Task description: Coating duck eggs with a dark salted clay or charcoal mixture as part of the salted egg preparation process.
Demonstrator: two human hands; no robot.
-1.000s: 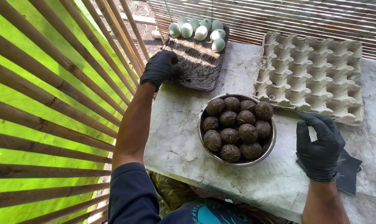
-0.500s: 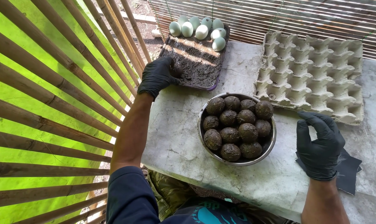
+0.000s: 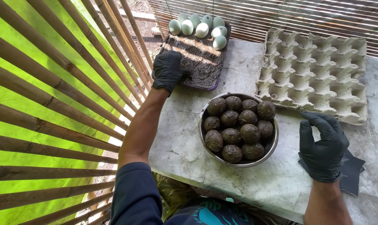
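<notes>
Both hands wear black gloves. My left hand (image 3: 168,71) grips the near left corner of a dark tray (image 3: 199,68) smeared with mud, which carries several pale blue-green eggs (image 3: 201,27) at its far end. My right hand (image 3: 322,143) hovers over the table with its fingers loosely curled and nothing in it, right of a metal bowl (image 3: 239,160) filled with several mud-coated eggs (image 3: 239,127). An empty grey cardboard egg carton (image 3: 316,73) lies behind the right hand.
A pale stone table (image 3: 276,185) carries everything. A dark sheet (image 3: 351,175) lies under and beside my right wrist. Slanted bamboo slats (image 3: 59,87) fence the left side, with a bamboo blind at the back.
My left hand has slid slightly toward me along the tray's corner. My right hand has barely moved.
</notes>
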